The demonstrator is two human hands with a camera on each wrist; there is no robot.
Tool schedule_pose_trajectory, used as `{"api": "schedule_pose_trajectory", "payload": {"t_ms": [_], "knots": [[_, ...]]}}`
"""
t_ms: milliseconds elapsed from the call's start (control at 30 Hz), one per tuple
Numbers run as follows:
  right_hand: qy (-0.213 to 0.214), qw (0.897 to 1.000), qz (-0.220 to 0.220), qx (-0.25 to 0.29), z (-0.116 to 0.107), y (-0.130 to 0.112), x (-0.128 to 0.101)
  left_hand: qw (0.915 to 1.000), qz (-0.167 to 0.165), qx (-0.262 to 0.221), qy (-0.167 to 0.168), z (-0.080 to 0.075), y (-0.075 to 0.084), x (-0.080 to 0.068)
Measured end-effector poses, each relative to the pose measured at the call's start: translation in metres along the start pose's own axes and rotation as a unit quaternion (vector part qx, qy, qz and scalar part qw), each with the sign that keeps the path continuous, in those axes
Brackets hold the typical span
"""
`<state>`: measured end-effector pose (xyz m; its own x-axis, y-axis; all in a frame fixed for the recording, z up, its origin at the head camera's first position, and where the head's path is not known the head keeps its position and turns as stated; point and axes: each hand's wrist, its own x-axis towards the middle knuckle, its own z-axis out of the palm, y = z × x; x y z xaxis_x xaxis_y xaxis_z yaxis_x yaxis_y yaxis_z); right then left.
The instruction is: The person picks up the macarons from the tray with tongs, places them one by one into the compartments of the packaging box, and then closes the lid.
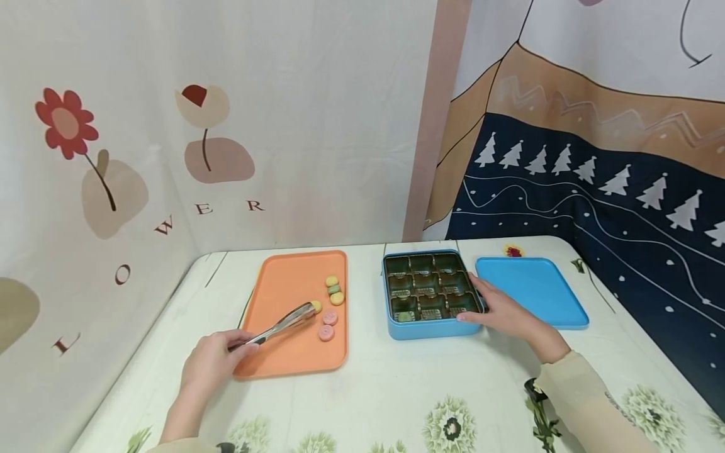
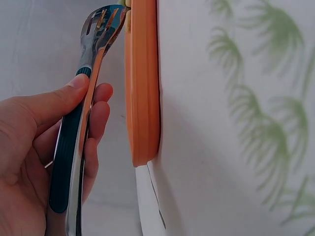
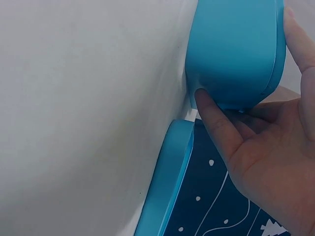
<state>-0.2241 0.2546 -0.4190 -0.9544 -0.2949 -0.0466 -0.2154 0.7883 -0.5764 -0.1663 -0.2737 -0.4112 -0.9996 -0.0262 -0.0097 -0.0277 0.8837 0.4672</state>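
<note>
My left hand (image 1: 211, 362) grips metal food tongs (image 1: 283, 325) with dark handle grips, held low over the orange tray (image 1: 272, 358). The tongs' tips are right at a small round yellow sweet (image 1: 316, 306). Near it on the tray lie yellow and green sweets (image 1: 337, 298) and two pink ones (image 1: 326, 333). My right hand (image 1: 506, 311) holds the front right corner of a blue box (image 1: 421, 331), thumb on the front rim and fingers along the right side. A dark divided insert (image 1: 426, 283) fills the box; a green sweet (image 1: 404, 316) sits in its front left compartment.
A flat blue lid (image 1: 535, 292) lies on the table right of the box, behind my right hand. The tablecloth (image 1: 362, 402) has a green flower print. Printed curtains (image 1: 317, 126) hang close behind the table and along its sides.
</note>
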Motion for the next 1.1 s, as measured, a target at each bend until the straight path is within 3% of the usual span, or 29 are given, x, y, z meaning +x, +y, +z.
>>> {"api": "schedule_pose_trajectory", "payload": {"t_ms": [1100], "knots": [[0.000,1.000,-0.010,0.001,0.001,0.002,-0.001,0.9993,0.023,-0.024,0.019,0.008,0.029,0.009]]}}
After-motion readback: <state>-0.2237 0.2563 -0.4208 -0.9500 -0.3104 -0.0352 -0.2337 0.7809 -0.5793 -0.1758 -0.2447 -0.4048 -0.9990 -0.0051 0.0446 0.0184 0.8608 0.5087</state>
